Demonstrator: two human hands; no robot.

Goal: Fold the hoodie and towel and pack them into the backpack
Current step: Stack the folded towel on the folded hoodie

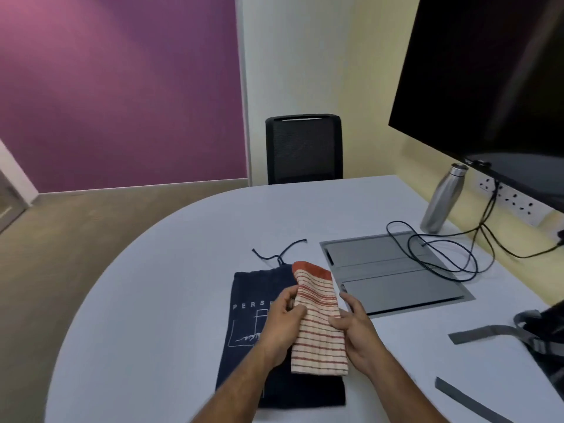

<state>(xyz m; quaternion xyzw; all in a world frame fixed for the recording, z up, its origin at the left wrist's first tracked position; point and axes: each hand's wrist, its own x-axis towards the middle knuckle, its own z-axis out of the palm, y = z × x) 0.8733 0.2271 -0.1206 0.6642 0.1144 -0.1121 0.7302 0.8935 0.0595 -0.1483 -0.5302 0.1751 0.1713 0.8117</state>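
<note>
1. The striped towel (317, 319), folded into a narrow strip, is held between both hands over the folded navy hoodie (253, 319), which lies flat on the white table (158, 270). The towel's far end rises off the hoodie and curls over.
2. Left hand (282, 319): fingers and thumb pinch the towel's left edge near mid-length. Right hand (351, 325): thumb on top and fingers against the right edge, gripping it. The hands sit apart, with the towel's width between them.
3. Backpack (546, 337): only partly in view at the right edge, grey straps trailing onto the table. Whether its opening is unzipped cannot be told.
4. Handling judgement: the towel looks light, thin and limp, so the unsupported end droops. Layers may slide apart if held by one edge only.
5. Grip advice: pinch through all layers at both long edges, or support from beneath at mid-length.
6. The hoodie looks heavier and soft. Carry it with hands under the fold.
</note>
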